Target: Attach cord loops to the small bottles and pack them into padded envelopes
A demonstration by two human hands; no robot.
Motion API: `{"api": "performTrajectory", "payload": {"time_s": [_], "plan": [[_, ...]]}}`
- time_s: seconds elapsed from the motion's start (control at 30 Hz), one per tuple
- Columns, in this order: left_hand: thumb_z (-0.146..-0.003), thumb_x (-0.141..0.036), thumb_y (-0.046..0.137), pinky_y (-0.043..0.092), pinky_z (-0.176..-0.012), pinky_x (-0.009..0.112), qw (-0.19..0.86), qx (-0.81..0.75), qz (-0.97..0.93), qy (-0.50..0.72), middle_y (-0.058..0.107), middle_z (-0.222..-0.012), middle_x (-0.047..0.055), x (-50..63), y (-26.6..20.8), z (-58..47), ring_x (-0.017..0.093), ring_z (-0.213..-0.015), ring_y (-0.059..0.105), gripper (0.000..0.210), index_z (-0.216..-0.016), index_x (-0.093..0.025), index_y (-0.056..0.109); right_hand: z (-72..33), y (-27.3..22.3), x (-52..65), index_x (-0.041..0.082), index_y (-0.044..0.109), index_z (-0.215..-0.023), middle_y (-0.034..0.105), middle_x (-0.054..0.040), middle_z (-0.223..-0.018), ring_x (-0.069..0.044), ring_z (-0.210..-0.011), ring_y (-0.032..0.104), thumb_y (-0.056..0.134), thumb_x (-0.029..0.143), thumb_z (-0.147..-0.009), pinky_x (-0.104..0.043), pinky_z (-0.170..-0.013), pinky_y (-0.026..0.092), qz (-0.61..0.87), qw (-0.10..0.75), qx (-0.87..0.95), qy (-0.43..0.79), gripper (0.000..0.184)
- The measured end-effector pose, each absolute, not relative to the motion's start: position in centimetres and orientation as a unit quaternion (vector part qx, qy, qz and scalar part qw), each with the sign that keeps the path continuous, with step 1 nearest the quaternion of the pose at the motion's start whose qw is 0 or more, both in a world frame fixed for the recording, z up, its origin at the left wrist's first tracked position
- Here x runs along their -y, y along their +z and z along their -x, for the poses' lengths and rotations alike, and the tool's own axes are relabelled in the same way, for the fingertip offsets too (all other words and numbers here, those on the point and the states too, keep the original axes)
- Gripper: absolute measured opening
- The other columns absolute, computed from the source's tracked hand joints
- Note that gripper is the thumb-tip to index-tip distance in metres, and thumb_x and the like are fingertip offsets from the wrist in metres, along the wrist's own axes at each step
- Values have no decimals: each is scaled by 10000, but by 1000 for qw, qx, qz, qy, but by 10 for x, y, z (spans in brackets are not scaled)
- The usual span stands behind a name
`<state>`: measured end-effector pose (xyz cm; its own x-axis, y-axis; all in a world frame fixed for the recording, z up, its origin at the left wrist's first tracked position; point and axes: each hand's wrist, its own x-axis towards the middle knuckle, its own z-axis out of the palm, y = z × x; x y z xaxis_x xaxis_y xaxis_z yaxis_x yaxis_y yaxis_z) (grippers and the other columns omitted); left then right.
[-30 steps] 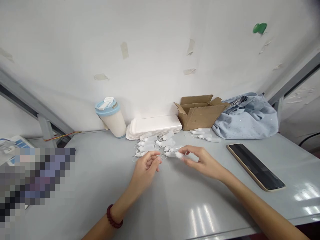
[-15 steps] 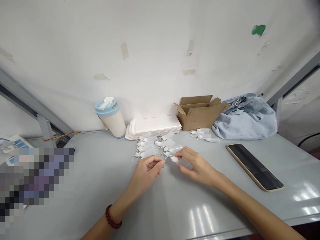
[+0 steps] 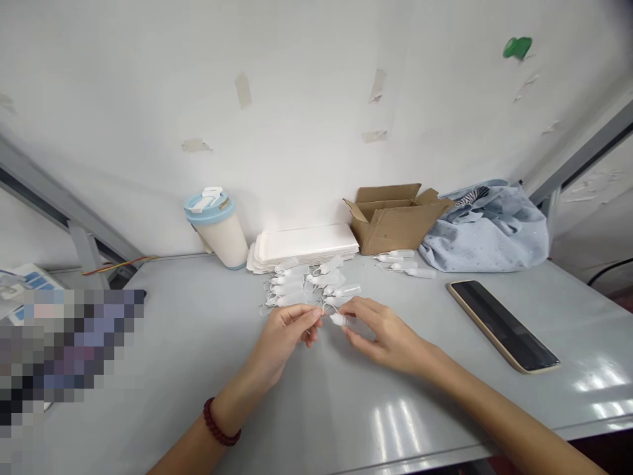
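Between the fingers and thumb of my right hand point(image 3: 388, 330) is a small translucent plastic bottle point(image 3: 339, 319), its white tip pointing left. A thin white cord point(image 3: 332, 306) arcs up from that tip toward my left hand point(image 3: 287, 333), whose thumb and forefinger are pinched on its end. The fingertips hide part of the cord. Just beyond both hands lie several similar bottles point(image 3: 288, 289) in loose rows, with their own thin cords. A few more bottles point(image 3: 419, 272) lie farther back on the right.
Against the wall stand a cup with a blue lid point(image 3: 220, 231), a stack of flat white packets point(image 3: 306, 244), an open cardboard box point(image 3: 395, 227) and a light blue cloth bag point(image 3: 489, 237). A phone point(image 3: 502, 325) lies on the grey table point(image 3: 163, 363) at right.
The cord now bends in a tighter arc, with the bottle's tip slightly lower and farther left. Both hands keep their hold. The view has shifted slightly.
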<state>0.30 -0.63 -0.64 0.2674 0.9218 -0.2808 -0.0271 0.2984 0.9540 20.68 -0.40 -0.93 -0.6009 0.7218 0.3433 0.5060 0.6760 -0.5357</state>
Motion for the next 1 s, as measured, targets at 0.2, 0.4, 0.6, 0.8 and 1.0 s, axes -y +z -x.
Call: {"api": "performTrajectory", "payload": {"time_s": [0.2,0.4,0.6,0.8,1.0], "plan": [[-785,-398,604,374,-566,224,648,-483,-458,370,535,-634,-4,7,-7,-3,94,-581,465,269,-677,-154,637,-207,-10,5,175,510,-1091,607,-78,-923,-187,-814,569,472,198,-874,-321,-721,476,350,270,873,206,221],[-787,-385,608,373,-571,225,658,-476,-450,371,539,-662,-3,7,-8,-2,90,-586,463,257,-683,-153,638,-207,-11,5,182,500,-1102,603,-82,-948,-186,-841,578,460,194,-881,-319,-739,483,351,272,868,221,224],[-787,-389,610,367,-573,226,668,-471,-444,368,533,-659,-4,8,-7,-3,88,-586,456,265,-674,-150,629,-207,-10,5,184,488,-1113,594,-84,-966,-175,-835,590,445,186,-888,-309,-737,495,353,272,863,238,229],[-794,-400,594,364,-579,230,657,-481,-455,361,523,-623,-12,8,-7,-4,92,-580,461,275,-675,-154,624,-208,-10,6,178,486,-1116,591,-91,-971,-179,-811,591,435,207,-897,-316,-713,497,359,259,867,229,227],[-786,-416,586,374,-573,237,590,-513,-508,361,532,-609,-12,8,-7,-5,110,-584,475,268,-709,-166,648,-207,-10,7,169,477,-1134,586,-99,-984,-188,-838,588,403,203,-919,-324,-726,496,358,252,869,230,230]]}}
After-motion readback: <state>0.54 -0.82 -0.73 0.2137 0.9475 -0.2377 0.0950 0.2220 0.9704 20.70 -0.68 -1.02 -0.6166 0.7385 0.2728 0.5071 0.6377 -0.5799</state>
